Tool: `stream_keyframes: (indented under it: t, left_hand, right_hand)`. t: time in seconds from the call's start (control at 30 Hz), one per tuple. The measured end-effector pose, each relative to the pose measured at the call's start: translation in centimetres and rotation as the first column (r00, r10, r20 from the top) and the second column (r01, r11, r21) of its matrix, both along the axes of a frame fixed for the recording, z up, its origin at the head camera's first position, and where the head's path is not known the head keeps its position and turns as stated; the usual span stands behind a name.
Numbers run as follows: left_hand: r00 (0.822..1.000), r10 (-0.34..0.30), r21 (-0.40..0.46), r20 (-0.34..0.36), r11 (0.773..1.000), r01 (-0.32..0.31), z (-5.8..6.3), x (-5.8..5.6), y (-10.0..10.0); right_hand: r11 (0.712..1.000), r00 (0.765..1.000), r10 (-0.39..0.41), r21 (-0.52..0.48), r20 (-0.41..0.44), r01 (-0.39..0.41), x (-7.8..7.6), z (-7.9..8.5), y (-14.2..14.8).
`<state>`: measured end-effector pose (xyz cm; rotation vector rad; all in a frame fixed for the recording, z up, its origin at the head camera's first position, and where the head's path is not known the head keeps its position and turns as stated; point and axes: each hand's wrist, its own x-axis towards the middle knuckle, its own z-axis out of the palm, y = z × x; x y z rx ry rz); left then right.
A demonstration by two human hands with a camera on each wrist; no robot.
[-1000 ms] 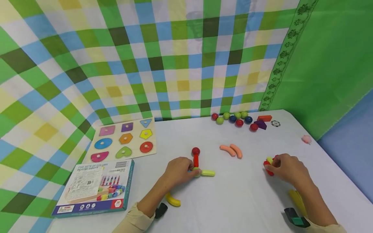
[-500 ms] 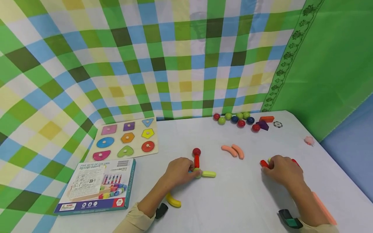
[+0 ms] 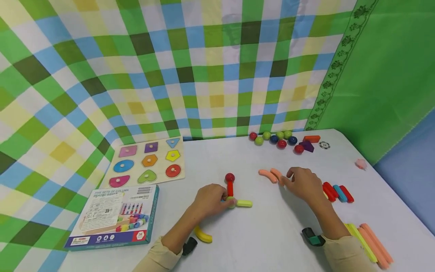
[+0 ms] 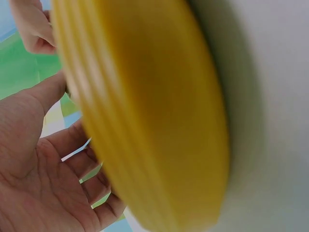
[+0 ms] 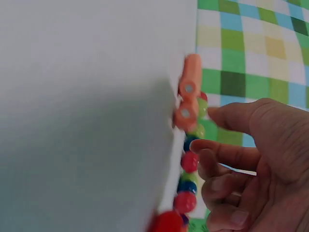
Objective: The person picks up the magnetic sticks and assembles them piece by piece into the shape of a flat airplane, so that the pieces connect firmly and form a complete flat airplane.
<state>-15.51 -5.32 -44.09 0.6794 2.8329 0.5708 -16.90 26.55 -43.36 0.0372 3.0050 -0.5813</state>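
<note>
While the left hand (image 3: 211, 199) pinches a light-green ball (image 3: 231, 203) between thumb and fingers, the right hand (image 3: 303, 184) has thumb and forefinger parted; whether it touches the nearer of two curved salmon rods (image 3: 267, 175), at nine to ten o'clock from it, I cannot tell. Both rods run roughly from ten to four o'clock. From the light-green ball, one red rod (image 3: 230, 189) points to twelve o'clock, toward one red ball (image 3: 230, 177); one lime rod (image 3: 244, 203) points to three. Nine loose balls (image 3: 281, 144), namely three red, four green and two blue, lie at one o'clock on the surface (image 3: 265, 234).
</note>
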Motion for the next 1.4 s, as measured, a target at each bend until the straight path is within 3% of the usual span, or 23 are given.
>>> stream_keyframes:
  t: [0.23, 0.33, 0.47, 0.63, 0.93, 1.23, 1.4]
  left_hand:
    - [1.000, -0.002, -0.003, 0.014, 1.000, 0.002, -0.1, 0.1, 0.0]
    - [1.000, 0.005, -0.007, 0.015, 1.000, -0.005, 0.1, 0.2, -0.1]
    - [1.000, 0.005, -0.014, 0.019, 1.000, -0.004, 0.3, 0.3, -0.2]
    - [1.000, 0.007, -0.016, 0.020, 1.000, -0.007, 0.3, 0.4, -0.2]
    - [0.999, -0.003, 0.000, 0.038, 1.000, 0.003, 0.3, 0.5, 0.0]
    - [0.999, -0.034, 0.010, 0.036, 0.999, 0.033, 0.4, 0.4, 0.1]
    - [0.998, -0.018, 0.009, 0.053, 1.000, 0.018, 1.5, -1.3, -0.3]
  right_hand:
    - [1.000, 0.997, -0.017, -0.019, 0.082, 0.019, -1.3, -1.1, -1.0]
    - [0.999, 0.998, -0.032, 0.001, 0.055, 0.032, -1.4, -1.0, -1.2]
    - [1.000, 0.998, -0.012, 0.003, -0.059, 0.013, -1.4, -0.5, -2.4]
    - [0.992, 0.976, 0.122, -0.020, -0.183, -0.127, -1.6, -0.6, -5.8]
    - [0.954, 0.940, 0.299, 0.022, -0.166, -0.300, -3.5, -1.4, -9.3]
    - [0.938, 0.927, 0.340, -0.008, -0.159, -0.345, -4.1, -1.7, -9.6]
    - [0.936, 0.928, 0.340, -0.037, -0.150, -0.349, -4.2, -2.0, -9.7]
